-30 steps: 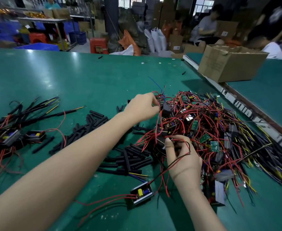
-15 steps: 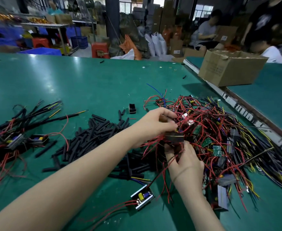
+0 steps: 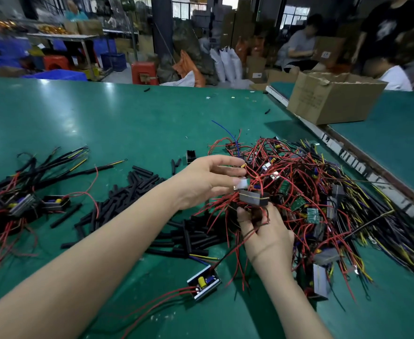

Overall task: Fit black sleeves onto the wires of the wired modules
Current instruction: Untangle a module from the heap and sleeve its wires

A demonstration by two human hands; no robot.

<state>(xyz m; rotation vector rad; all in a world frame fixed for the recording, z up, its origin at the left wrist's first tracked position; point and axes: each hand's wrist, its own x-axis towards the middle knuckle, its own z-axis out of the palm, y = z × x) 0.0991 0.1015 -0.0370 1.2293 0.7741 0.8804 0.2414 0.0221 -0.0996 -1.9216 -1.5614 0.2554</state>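
Pulling free: a module [image 3: 252,199] lifted just above the tangled pile [image 3: 323,204] of wired modules on the right of the desk [image 3: 127,123].
Left hand [image 3: 208,182]: reaching in from the left, fingers loosely spread, tips touching wires at the module's top.
Right hand [image 3: 269,238]: below the module, fingers curled, pinching its red wires.
Handling: likely light and rigid; its wires look thin, springy and prone to snagging, so hold the body, not the leads.
Sleeves [image 3: 132,192]: loose black tubes lying left of the pile, probably soft and easily pinched.
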